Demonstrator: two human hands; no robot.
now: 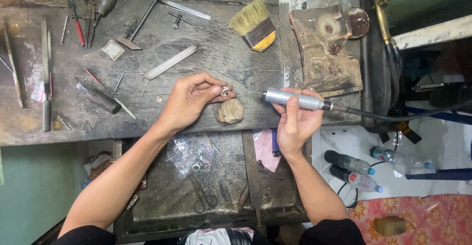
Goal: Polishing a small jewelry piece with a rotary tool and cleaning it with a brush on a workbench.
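Head view of a worn dark counter (147, 122). The left hand (189, 100) pinches a small pale ring (225, 91) between thumb and index fingers (212, 84), closed tight on it, just above a rounded wooden peg (230, 111) at the counter's front edge. The right hand (295, 122) wraps a silver handpiece (294, 99), fingers closed round the barrel, with the index laid across it; its thin bit (253, 92) points left at the ring, near it but apart. A black flexible shaft (393, 116) trails off to the right.

Technique: the work is best braced against the peg so the ring cannot chatter, and the bit brought in lightly at a shallow angle, with the fingertips kept off its line. The grip sits far forward on the barrel, which favours fine control.

Pose: both forearms converge from below, the wrists resting near the counter edge; the left wrist is bent inward, palm turned down, the right palm faces the wearer.

Surroundings: a brush (254, 25), files (45, 63) and a hammer (142, 19) lie behind; scissors (201, 196) lie in the tray (162, 210) below; plastic bottles (351, 169) lie on the floor at right.
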